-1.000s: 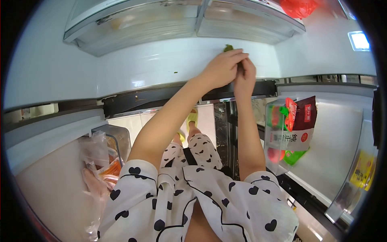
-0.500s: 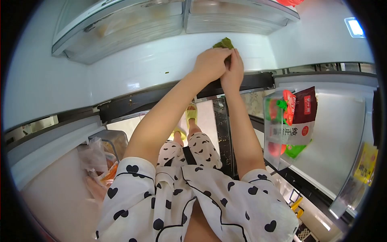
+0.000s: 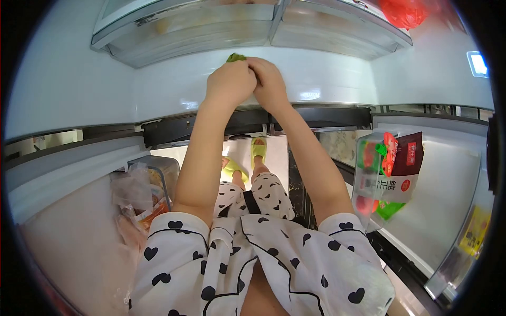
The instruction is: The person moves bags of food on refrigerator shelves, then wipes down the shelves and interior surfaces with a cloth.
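A dark green, crumpled leaf [image 3: 236, 57] pokes out above my hands, over the white floor of an open fridge. My left hand [image 3: 231, 83] is closed around its lower part, so most of it is hidden. Pressed up against the left one, my right hand [image 3: 270, 83] has its fingers curled in at the leaf's edge. Both hands meet in front of the clear drawers.
Two clear drawers [image 3: 211, 31] hang above, a red plastic bag [image 3: 403, 13] beside them. The right door shelf holds a dark red and white pouch [image 3: 403, 166] and a green-capped pack [image 3: 387, 152]. Bagged items [image 3: 139, 195] sit in the left door bin [image 3: 166, 168].
My two hands have shifted left together with the leaf, and less of it shows. A small green scrap seen earlier on the fridge floor is no longer visible. The view has tilted slightly.
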Motion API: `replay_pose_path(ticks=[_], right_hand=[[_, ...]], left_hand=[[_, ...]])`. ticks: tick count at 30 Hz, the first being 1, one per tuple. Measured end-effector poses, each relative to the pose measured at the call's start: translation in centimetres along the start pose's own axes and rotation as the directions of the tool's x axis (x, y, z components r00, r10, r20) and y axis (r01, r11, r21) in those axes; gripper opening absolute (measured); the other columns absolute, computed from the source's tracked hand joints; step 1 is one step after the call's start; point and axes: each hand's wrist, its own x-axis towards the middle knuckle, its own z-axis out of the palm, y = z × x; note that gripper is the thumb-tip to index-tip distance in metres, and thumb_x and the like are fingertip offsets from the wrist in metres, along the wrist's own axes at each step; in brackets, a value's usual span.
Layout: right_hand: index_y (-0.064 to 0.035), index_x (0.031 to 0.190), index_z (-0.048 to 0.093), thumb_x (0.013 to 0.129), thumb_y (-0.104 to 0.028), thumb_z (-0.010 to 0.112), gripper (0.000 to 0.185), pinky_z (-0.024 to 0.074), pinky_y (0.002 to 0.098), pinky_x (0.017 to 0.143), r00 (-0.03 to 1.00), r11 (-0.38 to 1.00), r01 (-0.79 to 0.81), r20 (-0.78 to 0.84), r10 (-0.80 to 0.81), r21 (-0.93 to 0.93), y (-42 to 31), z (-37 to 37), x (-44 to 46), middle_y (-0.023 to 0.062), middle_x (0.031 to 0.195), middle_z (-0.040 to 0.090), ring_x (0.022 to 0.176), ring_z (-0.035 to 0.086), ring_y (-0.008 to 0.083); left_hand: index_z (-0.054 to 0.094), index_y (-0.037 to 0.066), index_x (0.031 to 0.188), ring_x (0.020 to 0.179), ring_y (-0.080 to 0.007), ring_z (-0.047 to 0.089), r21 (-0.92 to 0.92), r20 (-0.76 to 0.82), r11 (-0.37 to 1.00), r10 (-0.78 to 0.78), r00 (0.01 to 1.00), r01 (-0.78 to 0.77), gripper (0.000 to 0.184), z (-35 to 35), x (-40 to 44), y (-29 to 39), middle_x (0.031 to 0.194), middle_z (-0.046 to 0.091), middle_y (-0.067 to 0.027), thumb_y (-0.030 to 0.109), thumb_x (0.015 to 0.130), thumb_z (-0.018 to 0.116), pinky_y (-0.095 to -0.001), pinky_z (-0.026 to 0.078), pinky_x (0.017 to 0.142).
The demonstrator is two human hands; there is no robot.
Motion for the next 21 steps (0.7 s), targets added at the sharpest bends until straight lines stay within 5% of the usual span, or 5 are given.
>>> replay_pose_path(ticks=[8,11,13,18,21], right_hand=[[-0.0045,0.105,0.062,0.07,0.012,0.053,0.04,0.044,0.041,0.092,0.99,0.991,-0.023,0.138,0.006,0.128,-3.6,0.5,-1.7,0.0103,0.111,0.064,0.107,0.056,0.0325],[-0.0031,0.105,0.062,0.07,0.012,0.052,0.039,0.0436,0.0414,0.093,0.999,0.998,-0.037,-0.005,0.038,0.059,-3.6,-1.3,-2.3,0.0127,0.11,0.064,0.106,0.056,0.034],[-0.0012,0.106,0.062,0.07,0.012,0.05,0.04,0.0435,0.043,0.093,0.972,0.993,-0.104,-0.203,0.114,0.059,-3.5,-3.5,-2.9,0.0161,0.107,0.064,0.106,0.056,0.0362],[-0.0006,0.116,0.06,0.086,0.005,0.053,0.031,0.045,0.0371,0.094,0.734,0.894,-0.398,-0.512,0.446,0.208,1.3,-9.4,-5.9,0.0155,0.117,0.062,0.108,0.058,0.0293],[0.0028,0.119,0.058,0.088,0.004,0.052,0.032,0.0466,0.0334,0.093,0.604,0.817,-0.464,-0.552,0.574,0.342,3.4,-12.5,-7.1,0.016,0.119,0.06,0.111,0.057,0.0231]], left_hand=[[0.069,0.002,0.09,0.088,-0.0415,0.062,0.08,0.086,0.986,-0.15,0.985,0.143,0.032,-2.4,-2.3,-1.2,0.094,0.066,-0.0229,0.023,0.086,0.045,-0.0466,0.049,0.08],[0.068,0.002,0.097,0.086,-0.0422,0.062,0.083,0.058,0.997,-0.01,0.998,0.005,0.032,-1.8,-2.6,0.5,0.093,0.066,-0.0226,0.022,0.088,0.044,-0.0467,0.049,0.08],[0.065,0.003,0.105,0.088,-0.0419,0.062,-0.084,0.044,0.976,0.205,0.978,-0.201,0.033,-0.3,-2.4,2.8,0.094,0.066,-0.0231,0.02,0.089,0.042,-0.0469,0.049,0.08],[0.055,0.0,0.123,0.11,-0.0363,0.056,-0.347,-0.102,0.691,0.645,0.758,-0.634,0.039,6.8,-0.2,9.0,0.121,0.059,-0.0202,0.014,0.089,0.043,-0.0416,0.045,0.094],[0.054,-0.001,0.124,0.115,-0.0345,0.054,-0.398,-0.205,0.545,0.731,0.651,-0.738,0.04,12.0,1.5,11.6,0.126,0.057,-0.0178,0.012,0.088,0.044,-0.0391,0.043,0.098]])
